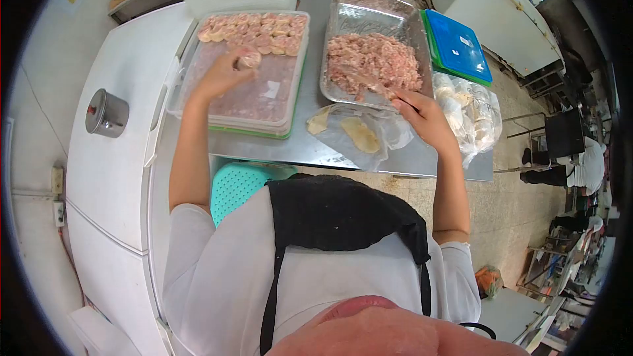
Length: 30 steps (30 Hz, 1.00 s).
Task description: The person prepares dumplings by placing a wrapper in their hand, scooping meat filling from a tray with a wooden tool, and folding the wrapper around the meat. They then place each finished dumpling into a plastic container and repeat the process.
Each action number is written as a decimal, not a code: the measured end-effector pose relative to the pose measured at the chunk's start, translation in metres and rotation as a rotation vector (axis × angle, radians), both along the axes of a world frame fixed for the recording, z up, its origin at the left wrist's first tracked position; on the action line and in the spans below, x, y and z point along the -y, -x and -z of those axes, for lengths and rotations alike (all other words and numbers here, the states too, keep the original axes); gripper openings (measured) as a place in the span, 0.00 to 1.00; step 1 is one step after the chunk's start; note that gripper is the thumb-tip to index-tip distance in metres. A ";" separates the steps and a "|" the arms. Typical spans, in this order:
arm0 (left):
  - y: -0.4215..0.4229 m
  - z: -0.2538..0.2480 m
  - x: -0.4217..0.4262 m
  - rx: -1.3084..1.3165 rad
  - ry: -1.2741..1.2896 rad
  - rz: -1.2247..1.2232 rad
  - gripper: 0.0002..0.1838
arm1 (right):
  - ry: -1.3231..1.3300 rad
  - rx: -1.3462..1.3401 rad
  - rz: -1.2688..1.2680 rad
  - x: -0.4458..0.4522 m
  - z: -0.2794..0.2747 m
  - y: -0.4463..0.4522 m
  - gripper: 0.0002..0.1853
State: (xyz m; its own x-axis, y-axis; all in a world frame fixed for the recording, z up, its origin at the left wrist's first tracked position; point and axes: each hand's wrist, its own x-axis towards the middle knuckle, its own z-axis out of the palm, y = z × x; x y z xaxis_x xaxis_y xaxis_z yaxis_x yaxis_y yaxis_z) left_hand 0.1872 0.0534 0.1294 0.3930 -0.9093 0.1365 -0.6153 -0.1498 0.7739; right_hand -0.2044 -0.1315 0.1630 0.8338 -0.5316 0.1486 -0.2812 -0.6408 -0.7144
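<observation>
My left hand (223, 76) pinches a meat dumpling (250, 60) over a plastic container (231, 109), just below the rows of filled dumplings (254, 31) at its far end. In my right hand (425, 117) is a flat spatula-like tool (379, 87), its blade smeared with meat and its exact kind unclear. The tool's end touches the ground meat (376, 59) heaped in a metal tray (369, 16). Between my hands, pale dumpling wrappers (361, 134) lie on a clear plastic bag (343, 151) at the table's near edge.
Bagged round pale items (468, 112) and a blue-lidded container (458, 46) stand right of the tray. A lidded metal pot (107, 113) sits on the white appliance (109, 178) at left. A turquoise stool (241, 188) is under the table. Another person (587, 165) is far right.
</observation>
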 end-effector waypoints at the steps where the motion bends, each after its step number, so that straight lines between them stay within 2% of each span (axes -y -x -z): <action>1: -0.025 0.014 -0.009 -0.003 -0.002 -0.004 0.25 | -0.042 0.044 0.069 -0.002 0.012 0.003 0.17; 2: -0.048 0.025 -0.016 0.138 -0.004 -0.069 0.25 | -0.042 0.043 0.068 -0.005 0.021 0.008 0.17; 3: -0.067 0.030 -0.017 0.280 -0.004 -0.133 0.25 | -0.153 0.046 0.133 -0.007 0.029 0.012 0.17; 4: -0.081 0.030 -0.013 0.278 -0.004 -0.133 0.25 | -0.264 0.048 0.199 -0.011 0.032 0.016 0.17; 7: -0.098 0.025 -0.004 0.369 -0.048 -0.263 0.28 | -0.336 0.008 0.299 -0.028 0.028 0.025 0.17; 9: -0.096 0.019 0.007 0.407 -0.193 -0.408 0.34 | -0.327 0.014 0.333 -0.031 0.036 0.034 0.18; 10: -0.097 0.020 0.011 0.405 -0.192 -0.406 0.34 | -0.316 0.025 0.364 -0.032 0.038 0.037 0.19; 12: -0.101 0.027 0.021 0.391 -0.134 -0.313 0.41 | -0.375 0.045 0.382 -0.036 0.036 0.043 0.19; 14: -0.110 0.039 0.029 0.437 -0.094 -0.275 0.42 | -0.440 0.065 0.402 -0.038 0.029 0.042 0.20; 16: -0.106 0.035 0.034 0.481 -0.055 -0.232 0.43 | -0.317 0.015 0.358 -0.041 0.023 0.040 0.18; 18: -0.101 0.027 0.041 0.449 -0.176 -0.233 0.42 | -0.258 -0.012 0.327 -0.031 0.028 0.040 0.19; 20: -0.108 0.037 0.039 0.483 -0.129 -0.189 0.41 | -0.204 -0.038 0.303 -0.013 0.031 0.039 0.20; 22: -0.103 0.040 0.039 0.513 -0.085 -0.141 0.40 | 0.178 -0.156 0.109 0.016 0.030 0.034 0.18; 23: -0.092 0.032 0.034 0.547 -0.137 -0.161 0.38 | 0.167 -0.160 0.119 0.031 0.032 0.031 0.18; 25: -0.059 0.012 0.025 0.581 -0.190 -0.180 0.36 | 0.398 -0.478 0.065 0.064 0.034 0.020 0.16; 27: -0.003 -0.007 0.025 0.673 -0.074 -0.252 0.29 | 0.439 -0.595 0.067 0.090 0.038 0.005 0.21; 29: 0.064 -0.014 0.031 0.583 0.259 -0.103 0.21 | 0.483 -0.488 -0.011 0.111 0.051 -0.014 0.23; 30: 0.098 -0.014 0.036 0.350 0.203 0.028 0.18 | 0.502 -0.471 0.010 0.117 0.060 -0.026 0.21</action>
State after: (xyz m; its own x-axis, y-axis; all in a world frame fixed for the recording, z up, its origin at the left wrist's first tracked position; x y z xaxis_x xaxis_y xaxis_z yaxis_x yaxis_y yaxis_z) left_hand 0.0891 0.0178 0.1433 0.2662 -0.8601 0.4351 -0.8485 0.0051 0.5291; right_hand -0.1781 -0.2482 0.1034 0.8654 -0.5011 0.0023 -0.4965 -0.8580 -0.1316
